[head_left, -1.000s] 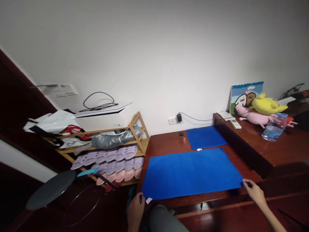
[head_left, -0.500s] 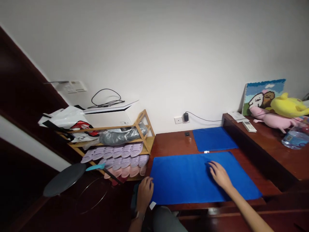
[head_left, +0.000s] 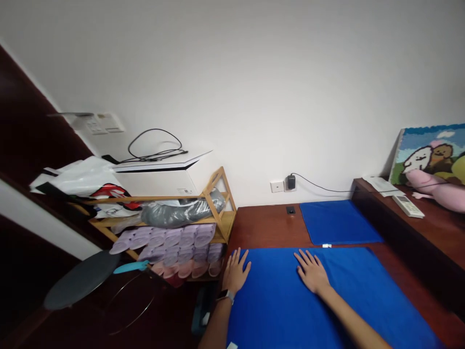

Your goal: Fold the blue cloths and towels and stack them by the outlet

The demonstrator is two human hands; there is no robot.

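A large blue cloth [head_left: 279, 310] lies spread over the brown table [head_left: 261, 225]. My left hand [head_left: 235, 274] rests on its far left corner, fingers spread, with a watch [head_left: 225, 294] on the wrist. Flat on the same cloth, near its far edge, is my right hand [head_left: 312, 272], fingers apart and holding nothing. A few faint wrinkles run beside the right hand. Behind the large cloth lies a smaller blue cloth [head_left: 339, 221], with a small white tag [head_left: 326, 245] at its near edge.
Left of the table stands a wooden rack [head_left: 227, 225] with lilac and pink slippers [head_left: 174, 237], a white box [head_left: 163, 182] and a cable on top. A round dark stool [head_left: 83, 281] is at lower left. On the raised right ledge lie a remote control [head_left: 408, 206] and a pink plush toy [head_left: 439, 191].
My left hand has moved from the cloth's near left edge up to its far left corner, fingers now spread. My right hand has shifted left and flattened on the cloth. The view has moved closer.
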